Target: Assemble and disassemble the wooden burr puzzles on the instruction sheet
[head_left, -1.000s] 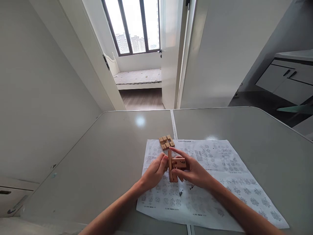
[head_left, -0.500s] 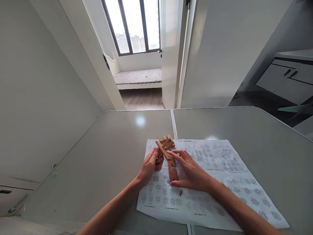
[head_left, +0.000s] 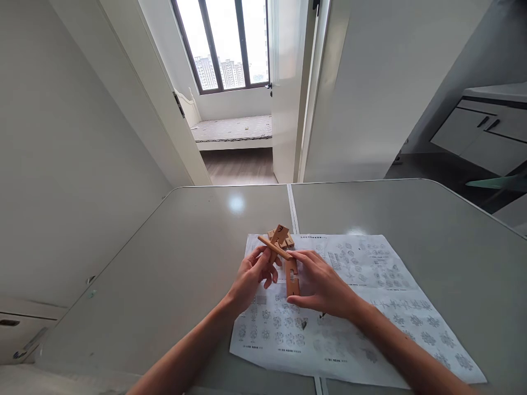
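Observation:
My left hand [head_left: 250,274] is closed around two crossed wooden puzzle pieces: a flat piece [head_left: 280,233] with a dark mark at its upper end, and a slimmer bar [head_left: 267,242] slanting across it. In my right hand [head_left: 329,286], a notched wooden puzzle piece [head_left: 292,285] is gripped between the thumb at its lower end and the fingers at its upper end. Its top lies close to the bar's right end; whether they touch I cannot tell. Behind the hands, several wooden blocks [head_left: 290,242] sit together, partly covered by the held pieces.
Beneath the hands, a creased paper sheet [head_left: 395,318] printed with small diagrams lies on the glossy grey table [head_left: 197,236]. A pale strip [head_left: 292,206] divides the tabletop. Past the far edge are a doorway, a bed [head_left: 234,129] and a window.
The crossed pieces have turned in my left hand, bringing the flat piece's marked face into view. My left fingers have loosened a little. The notched piece has shifted slightly and stands shorter in view.

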`<state>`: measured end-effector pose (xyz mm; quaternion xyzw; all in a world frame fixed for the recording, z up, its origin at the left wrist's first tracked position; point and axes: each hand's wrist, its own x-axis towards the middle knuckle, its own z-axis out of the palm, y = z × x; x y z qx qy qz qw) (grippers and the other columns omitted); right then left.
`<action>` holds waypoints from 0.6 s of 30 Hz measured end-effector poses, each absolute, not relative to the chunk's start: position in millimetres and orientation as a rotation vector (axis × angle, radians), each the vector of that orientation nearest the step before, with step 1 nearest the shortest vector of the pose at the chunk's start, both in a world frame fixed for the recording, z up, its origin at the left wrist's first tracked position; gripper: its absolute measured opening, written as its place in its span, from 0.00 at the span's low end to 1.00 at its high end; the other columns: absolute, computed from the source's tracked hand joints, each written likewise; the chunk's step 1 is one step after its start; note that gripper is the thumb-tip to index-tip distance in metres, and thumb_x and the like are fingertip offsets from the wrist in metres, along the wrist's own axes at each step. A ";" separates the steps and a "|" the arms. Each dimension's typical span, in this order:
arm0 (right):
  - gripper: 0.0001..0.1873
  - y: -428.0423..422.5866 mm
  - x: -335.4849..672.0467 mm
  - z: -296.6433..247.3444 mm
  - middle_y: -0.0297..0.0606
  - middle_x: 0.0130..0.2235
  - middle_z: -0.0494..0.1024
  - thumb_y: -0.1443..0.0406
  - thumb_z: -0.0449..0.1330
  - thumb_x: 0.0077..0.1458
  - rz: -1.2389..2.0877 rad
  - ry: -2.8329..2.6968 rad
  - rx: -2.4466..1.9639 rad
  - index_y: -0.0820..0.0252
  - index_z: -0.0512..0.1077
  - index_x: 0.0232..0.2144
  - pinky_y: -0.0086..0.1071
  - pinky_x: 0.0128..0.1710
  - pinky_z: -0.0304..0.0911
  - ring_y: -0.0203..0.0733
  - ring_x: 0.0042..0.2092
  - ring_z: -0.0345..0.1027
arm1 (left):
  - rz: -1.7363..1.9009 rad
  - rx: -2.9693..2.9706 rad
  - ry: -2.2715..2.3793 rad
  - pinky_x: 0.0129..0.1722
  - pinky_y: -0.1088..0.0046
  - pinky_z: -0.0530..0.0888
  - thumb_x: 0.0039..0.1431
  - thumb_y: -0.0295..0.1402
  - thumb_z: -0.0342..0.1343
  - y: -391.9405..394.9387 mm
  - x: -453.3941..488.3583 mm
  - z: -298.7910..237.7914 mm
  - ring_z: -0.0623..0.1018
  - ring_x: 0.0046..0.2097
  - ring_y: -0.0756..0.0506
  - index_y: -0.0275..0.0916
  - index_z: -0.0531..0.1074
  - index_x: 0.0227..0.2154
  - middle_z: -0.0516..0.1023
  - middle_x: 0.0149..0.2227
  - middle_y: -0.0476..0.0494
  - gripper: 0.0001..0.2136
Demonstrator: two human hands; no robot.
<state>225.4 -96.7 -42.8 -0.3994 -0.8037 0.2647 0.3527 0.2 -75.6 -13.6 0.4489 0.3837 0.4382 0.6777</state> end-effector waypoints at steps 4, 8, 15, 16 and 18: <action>0.39 -94.4 227.3 -39.4 0.46 0.63 0.74 0.52 0.75 0.53 0.855 -1.786 -1.138 0.47 0.68 0.65 0.57 0.61 0.69 0.60 0.60 0.71 | 1.006 0.977 0.880 0.23 0.78 0.61 0.61 0.53 0.68 -74.9 -1.6 -11.8 0.74 0.29 0.54 0.37 0.78 0.42 0.76 0.38 0.45 0.22; 0.38 -92.2 229.9 -33.6 0.47 0.63 0.75 0.46 0.72 0.56 1.207 -1.427 -1.173 0.49 0.70 0.64 0.54 0.59 0.71 0.55 0.54 0.76 | 1.014 0.970 0.895 0.23 0.78 0.61 0.59 0.53 0.69 -74.9 -2.2 -10.3 0.74 0.31 0.53 0.37 0.81 0.42 0.76 0.38 0.43 0.22; 0.37 -90.5 228.6 -34.5 0.47 0.62 0.79 0.41 0.69 0.57 1.607 -1.052 -0.945 0.51 0.76 0.62 0.55 0.68 0.63 0.58 0.60 0.75 | 0.991 1.046 0.914 0.24 0.78 0.63 0.58 0.51 0.71 -76.5 -1.2 -9.3 0.73 0.29 0.53 0.37 0.83 0.42 0.79 0.36 0.43 0.21; 0.36 -90.3 227.6 -35.2 0.47 0.63 0.79 0.40 0.69 0.58 1.652 -1.006 -0.872 0.50 0.76 0.61 0.55 0.69 0.60 0.58 0.63 0.72 | 0.988 1.063 0.918 0.24 0.78 0.63 0.58 0.50 0.71 -76.7 -1.1 -9.6 0.73 0.29 0.53 0.37 0.83 0.42 0.79 0.36 0.43 0.21; 0.33 -90.5 226.2 -35.8 0.45 0.65 0.77 0.41 0.68 0.60 1.713 -0.960 -0.742 0.50 0.78 0.60 0.52 0.72 0.56 0.57 0.69 0.65 | 0.981 1.095 0.927 0.25 0.78 0.65 0.58 0.49 0.71 -77.0 -0.8 -10.6 0.73 0.29 0.53 0.37 0.83 0.41 0.80 0.36 0.43 0.19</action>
